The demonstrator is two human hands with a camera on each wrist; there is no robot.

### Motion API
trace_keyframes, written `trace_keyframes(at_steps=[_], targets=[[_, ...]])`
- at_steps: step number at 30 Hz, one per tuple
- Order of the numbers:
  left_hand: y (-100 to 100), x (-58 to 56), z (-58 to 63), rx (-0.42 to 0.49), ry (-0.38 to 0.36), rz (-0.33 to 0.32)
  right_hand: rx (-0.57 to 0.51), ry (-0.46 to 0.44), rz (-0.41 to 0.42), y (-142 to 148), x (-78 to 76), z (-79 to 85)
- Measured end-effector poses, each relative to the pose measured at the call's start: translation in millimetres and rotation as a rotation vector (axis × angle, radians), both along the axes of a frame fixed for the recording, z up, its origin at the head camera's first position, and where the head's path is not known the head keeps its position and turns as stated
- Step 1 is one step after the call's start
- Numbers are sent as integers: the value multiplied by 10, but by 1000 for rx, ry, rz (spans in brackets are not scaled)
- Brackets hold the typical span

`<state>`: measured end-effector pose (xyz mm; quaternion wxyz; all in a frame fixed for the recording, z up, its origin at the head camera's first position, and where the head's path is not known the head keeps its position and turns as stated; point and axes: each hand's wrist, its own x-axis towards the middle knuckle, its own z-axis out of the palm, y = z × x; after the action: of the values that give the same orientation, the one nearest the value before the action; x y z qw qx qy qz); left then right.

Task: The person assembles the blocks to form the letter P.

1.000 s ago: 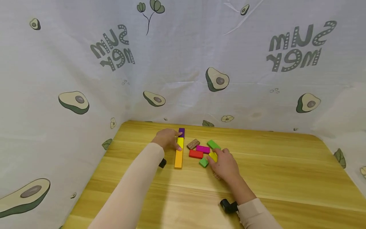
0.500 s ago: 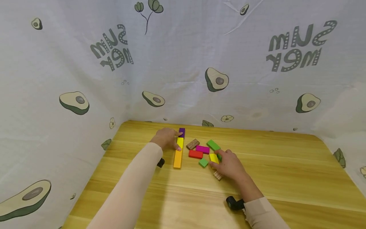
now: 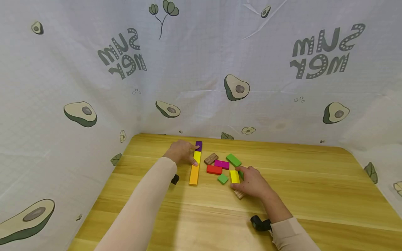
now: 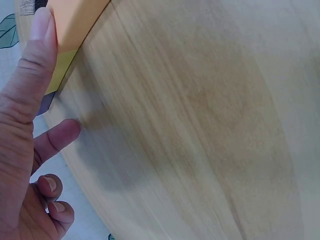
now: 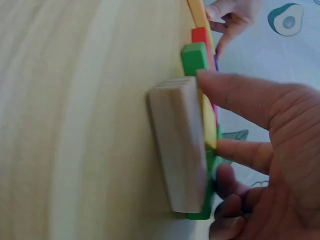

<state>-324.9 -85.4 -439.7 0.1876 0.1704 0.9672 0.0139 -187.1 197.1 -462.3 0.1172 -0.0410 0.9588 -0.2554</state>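
Observation:
In the head view my left hand [image 3: 182,152] rests beside a straight row of blocks: a purple block [image 3: 199,144], a yellow one [image 3: 196,157] and a long orange one [image 3: 194,175]. Its index fingertip touches the purple block, and the thumb lies at the joint of yellow and orange. In the left wrist view that thumb is straight along the orange block [image 4: 75,22]. My right hand [image 3: 252,183] pinches a separate yellow block [image 3: 234,176] between thumb and index finger. A ridged wooden block [image 5: 177,145] lies just under this hand; a green block [image 3: 241,173] is partly hidden behind its fingers.
Between the hands lie a brown block [image 3: 211,158], a magenta block [image 3: 221,164], a red block [image 3: 214,169], a small green block [image 3: 223,179] and a longer green one [image 3: 233,160]. A printed curtain [image 3: 201,69] hangs behind the wooden table [image 3: 314,184].
My right hand has shifted slightly right and toward me, leaving more of its yellow block and the ridged wooden block visible. My left hand stays at the row.

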Motion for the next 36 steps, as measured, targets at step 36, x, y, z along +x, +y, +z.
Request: trace_keyframes(at_steps=[36], targets=[[-58, -40, -32, 197, -134, 111, -91, 69, 187, -1247, 190, -172]])
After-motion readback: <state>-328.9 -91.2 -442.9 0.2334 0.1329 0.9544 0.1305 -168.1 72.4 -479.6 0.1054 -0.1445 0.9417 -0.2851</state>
